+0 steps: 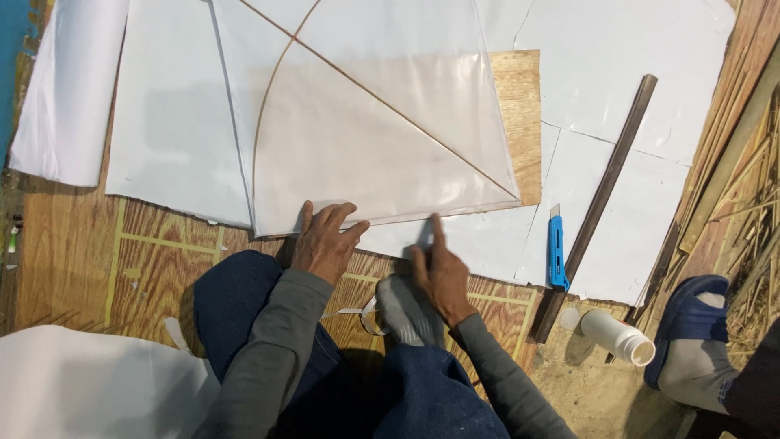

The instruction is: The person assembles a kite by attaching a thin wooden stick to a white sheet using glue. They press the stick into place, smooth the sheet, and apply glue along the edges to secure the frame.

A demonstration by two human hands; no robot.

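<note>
The person sits on a wooden floor (73, 252) and bends over a kite (366, 130) made of thin translucent sheet, which lies flat in the middle of the scene, with its near edge just before the knees. Two thin bamboo sticks (382, 102) cross on it (one straight and diagonal, one bent as a bow). The left hand (325, 240) rests flat, fingers spread, on the near edge of the kite and presses it down; it grips nothing. The right hand (439, 272) is just to the right of it, near but not touching it, with the index finger stretched out and its tip on the sheet edge, the other fingers curled; whether it pinches something small cannot be told, because the hand is blurred. Under the kite lie white paper sheets (171, 122) and a plywood board (520, 106). To the right, on the paper, lies a blue utility knife (556, 252), and just beside it a long dark wooden strip (605, 183) runs diagonally. Nearer on the right a white plastic bottle (613, 335) lies on its side. At the far right edge is another person's foot in a blue sandal (691, 321), close to a heap of bamboo slivers (751, 203).
</note>
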